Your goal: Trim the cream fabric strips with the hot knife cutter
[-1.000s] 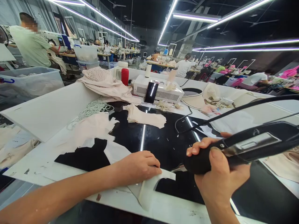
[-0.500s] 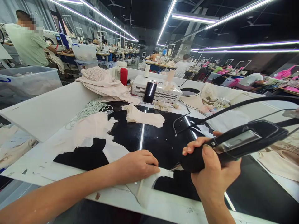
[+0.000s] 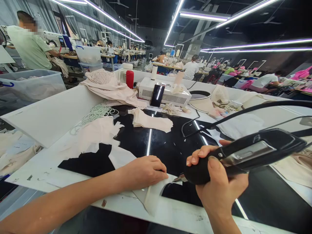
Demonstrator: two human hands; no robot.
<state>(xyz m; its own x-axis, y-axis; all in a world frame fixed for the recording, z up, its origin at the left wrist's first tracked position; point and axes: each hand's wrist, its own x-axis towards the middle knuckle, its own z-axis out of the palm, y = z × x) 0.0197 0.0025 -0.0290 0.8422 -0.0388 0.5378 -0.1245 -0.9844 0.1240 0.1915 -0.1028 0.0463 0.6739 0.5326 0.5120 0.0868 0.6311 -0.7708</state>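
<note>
My right hand (image 3: 220, 187) is wrapped round a black corded hand cutter (image 3: 246, 156) with a pointed metal tip. The tip touches or hovers just over the right edge of a pale fabric piece (image 3: 156, 198), close to my left fingertips. My left hand (image 3: 149, 172) presses down on that piece, its fingers curled and held together at the fabric's edge. The piece drapes toward the table's front edge and curves in on its right side. Beneath it lies a shiny black sheet (image 3: 165, 146). Another pale cloth part (image 3: 122, 157) lies behind my left wrist.
A stack of cream pieces (image 3: 151, 120) lies mid-table, with fabric scraps (image 3: 95, 135) and green cord (image 3: 99, 113) to its left. At the back stand a white vented box (image 3: 165, 92), a phone (image 3: 157, 95) and a red thread cone (image 3: 129, 79). The cutter's cable (image 3: 234, 115) arches at right.
The cutter has moved left along the fabric's right edge, its tip now nearer my left fingers. The left hand stays on the fabric. The view has shifted slightly.
</note>
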